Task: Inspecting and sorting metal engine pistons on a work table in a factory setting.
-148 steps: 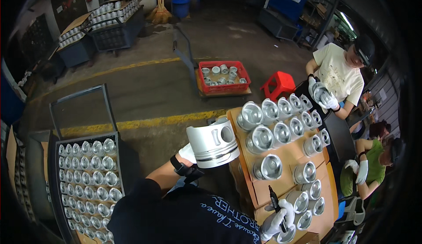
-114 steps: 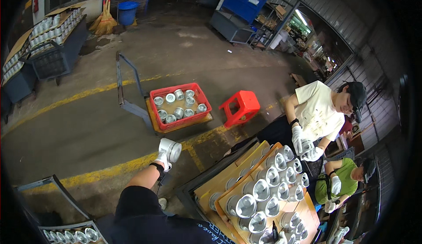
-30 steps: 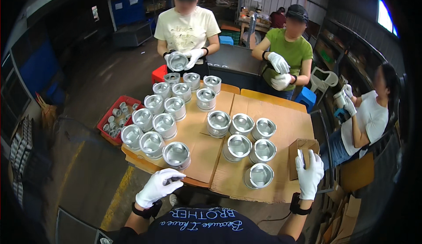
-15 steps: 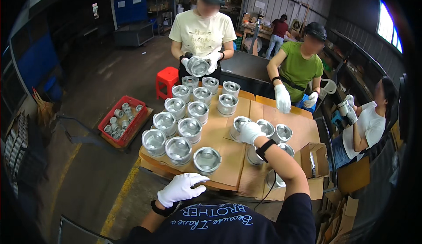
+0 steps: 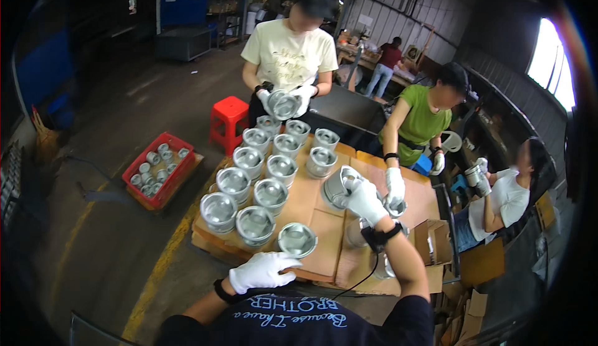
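"Two hands are ours: where do we locate them?"

"We locate our left hand [image 5: 263, 272] at the lower centre of the frame and our right hand [image 5: 367, 203] just right of centre, well apart from each other."

"How do we record each grip?"

"We record the right hand as clamped on the upper right side of one piston [image 5: 334, 190], near the frame's centre. This piston is tilted; we cannot tell whether its base touches the cardboard [image 5: 327, 231]. We record the left hand with fingers extended and thumb apart, just beside the near piston [image 5: 297, 240]. We cannot tell whether they touch."

"What do we list around them?"

"Left of centre, we list upright pistons in slanting rows. To the right, our forearm partly hides others, and beyond it stands a box [image 5: 433, 240]. We trace a cable [image 5: 364, 277] from our right wristband [image 5: 381, 239]. At left, we note a crate [image 5: 169, 184] of pistons and a stool [image 5: 229, 118]."

"Who works near us?"

"At upper centre, we see a yellow shirt [image 5: 288, 56], both hands on a piston. Right of centre, a green shirt [image 5: 423, 118] has one glove [image 5: 395, 185] at another piston, near our right hand."
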`<state>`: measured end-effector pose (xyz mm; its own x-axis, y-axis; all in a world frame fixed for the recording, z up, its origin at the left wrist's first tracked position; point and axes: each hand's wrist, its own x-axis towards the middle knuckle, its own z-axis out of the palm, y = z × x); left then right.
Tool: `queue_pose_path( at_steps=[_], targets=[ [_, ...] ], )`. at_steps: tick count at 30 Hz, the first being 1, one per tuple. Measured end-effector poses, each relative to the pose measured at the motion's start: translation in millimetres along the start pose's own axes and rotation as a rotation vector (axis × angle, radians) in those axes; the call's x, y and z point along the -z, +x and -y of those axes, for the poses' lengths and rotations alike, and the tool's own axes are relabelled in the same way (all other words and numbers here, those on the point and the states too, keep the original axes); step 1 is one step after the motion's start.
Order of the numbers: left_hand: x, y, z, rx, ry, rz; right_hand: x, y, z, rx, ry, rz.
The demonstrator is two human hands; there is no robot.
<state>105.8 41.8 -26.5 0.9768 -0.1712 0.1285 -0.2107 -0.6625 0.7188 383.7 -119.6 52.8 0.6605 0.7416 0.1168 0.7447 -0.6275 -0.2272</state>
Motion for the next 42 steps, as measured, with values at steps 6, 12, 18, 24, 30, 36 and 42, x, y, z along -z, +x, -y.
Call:
queue_pose_path(
  at_steps=[6, 12, 18, 24, 30, 36, 42],
  targets=[
    [4, 20, -19, -0.015, -0.27, -0.075, 27, -100, 23, -0.166, 2.09, -0.151],
    [5, 50, -76, -0.157, -0.464, -0.211, -62, -137, -1, -0.141, 1.834, -0.664],
    [-40, 39, -93, -0.135, -0.402, -0.345, -53, -145, -6, -0.175, 2.384, -0.292],
    [-68, 12, -122, 0.078, -0.568, -0.506, -62, -138, -2, -0.188, 2.519, 0.101],
    [-62, -14, -155, 0.217, -1.214, -0.47, -27, -152, 56, -0.095, 2.242, 0.024],
    [-45, -33, -149, 0.272, -1.39, -0.661, -38, -158, 65, 0.974, 0.951, -0.44],
    [7, -49, -161, 0.219, 0.459, -0.631, -43, -165, 119, -0.182, 1.954, 0.424]
  ],
)
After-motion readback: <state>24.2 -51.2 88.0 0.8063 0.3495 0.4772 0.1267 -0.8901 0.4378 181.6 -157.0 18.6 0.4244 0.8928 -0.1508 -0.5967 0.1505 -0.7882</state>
